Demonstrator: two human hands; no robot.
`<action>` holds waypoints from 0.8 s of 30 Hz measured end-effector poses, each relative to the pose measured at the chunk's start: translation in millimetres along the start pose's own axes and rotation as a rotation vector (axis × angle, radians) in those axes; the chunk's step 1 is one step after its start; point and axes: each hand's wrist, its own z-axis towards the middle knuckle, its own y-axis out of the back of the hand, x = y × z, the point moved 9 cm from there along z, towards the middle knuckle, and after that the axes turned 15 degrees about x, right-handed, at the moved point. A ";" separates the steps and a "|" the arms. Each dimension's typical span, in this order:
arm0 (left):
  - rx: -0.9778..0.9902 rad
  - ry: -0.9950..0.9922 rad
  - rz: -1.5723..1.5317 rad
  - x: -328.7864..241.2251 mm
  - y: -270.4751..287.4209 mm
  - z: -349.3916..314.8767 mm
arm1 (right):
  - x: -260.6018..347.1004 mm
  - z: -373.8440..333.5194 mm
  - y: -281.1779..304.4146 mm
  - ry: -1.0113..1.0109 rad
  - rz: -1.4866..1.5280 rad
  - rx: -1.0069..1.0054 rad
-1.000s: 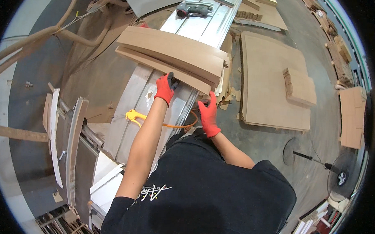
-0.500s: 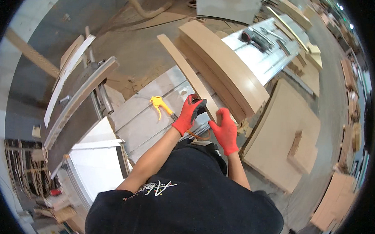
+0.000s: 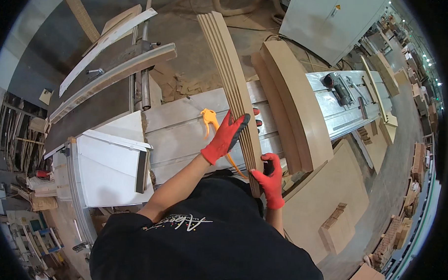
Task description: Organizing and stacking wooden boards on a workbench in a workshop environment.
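Between my hands is a long, narrow wooden board with several parallel lines along its left side. Whether these are grooves or the edges of stacked strips, I cannot tell. It slants from near my chest to beyond the table. My left hand, in a red glove with dark fingertips, wraps it around the middle, thumb on the left side and fingertips past the right edge. My right hand, in a matching glove, closes on its near end. Left of it, a yellow air blow gun lies on the grooved metal table.
A stack of curved wooden panels stands just right of the board. Farther right, a power tool rests on the metal surface. A curved rail lies on the dark machine at left. Large flat panels lie at lower right. A grey cabinet stands behind.
The board has turned so that its lined side shows, and its near end has come closer to my chest. My right hand has moved down along it. The view has shifted.
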 end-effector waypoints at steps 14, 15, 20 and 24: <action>0.030 -0.053 0.162 -20.0 -8.7 -13.9 | -9.5 -0.7 3.7 -0.041 0.040 -0.024; 0.023 -0.062 0.164 -18.5 -8.3 -13.4 | -11.2 -2.0 4.9 -0.053 0.043 -0.034; -0.102 -0.085 0.475 -22.3 4.5 -22.4 | -5.8 -3.7 14.1 -0.016 -0.022 -0.091; -0.058 -0.075 0.379 -26.9 -10.4 -20.5 | 0.7 -4.3 36.6 0.006 -0.159 -0.147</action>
